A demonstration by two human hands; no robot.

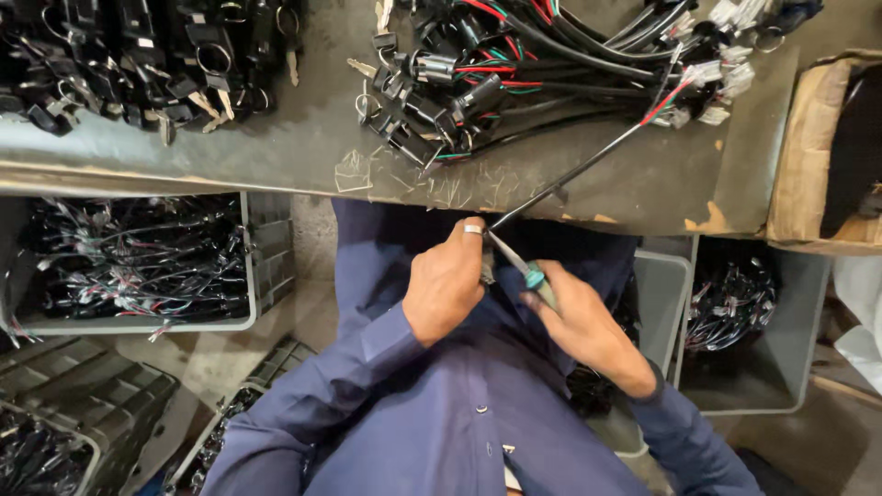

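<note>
My left hand (pixel 446 280), with a ring on one finger, is closed around a small dark lock switch (pixel 487 266) held over my lap. A black cable (pixel 588 165) runs from it up onto the table to a white connector (pixel 680 115). My right hand (pixel 583 321) grips a screwdriver with a green handle (pixel 540 278); its metal tip points at the part in my left hand. Both sleeves are dark blue.
A grey table (pixel 303 147) carries a pile of wired lock switches with keys (pixel 478 73) and a second pile of black parts (pixel 138 64). Grey crates of wire harnesses (pixel 138 262) (pixel 735 303) stand below. A cardboard box (pixel 818 147) sits at right.
</note>
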